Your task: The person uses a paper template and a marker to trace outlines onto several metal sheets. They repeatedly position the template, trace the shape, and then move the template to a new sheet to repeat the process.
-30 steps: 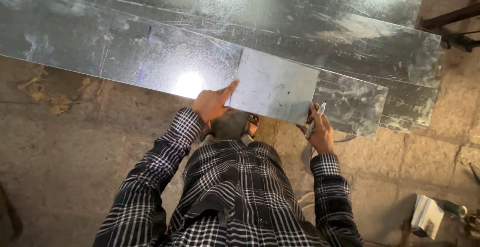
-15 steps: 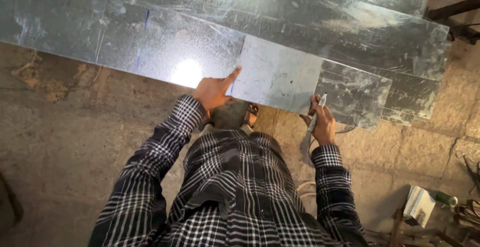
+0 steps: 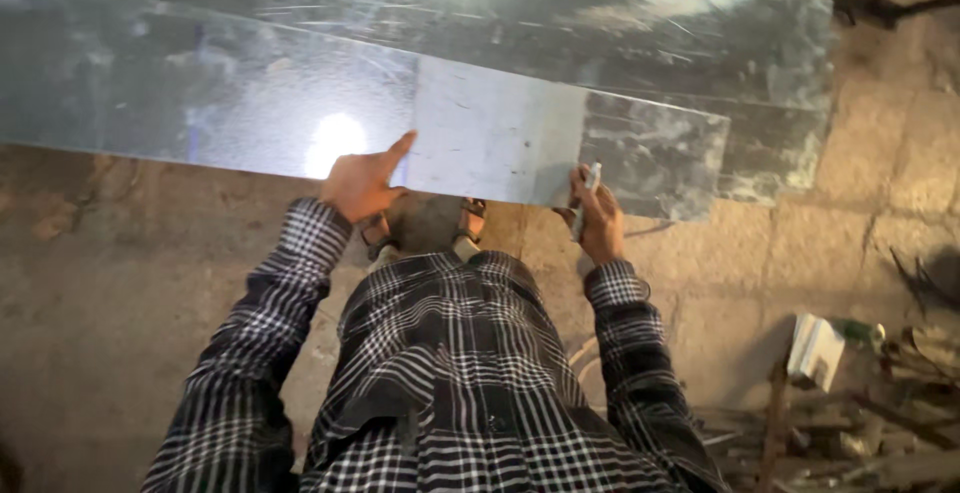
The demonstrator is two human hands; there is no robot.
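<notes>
Fingers of our left hand stretch out, the forefinger pointing along the near edge of the small grey metal sheet, and they close on nothing. Largest in front of us are the long galvanized sheets, overlapped on the stone floor and running across the whole view, with a bright glare on one just beside our left hand. On top of them lies the small grey metal sheet, its near edge level with theirs, between our two hands. Our right hand sits at that sheet's right near corner, curled shut around a slim marker that stands upright against the metal. A small white box lies on the floor well apart to the right.
</notes>
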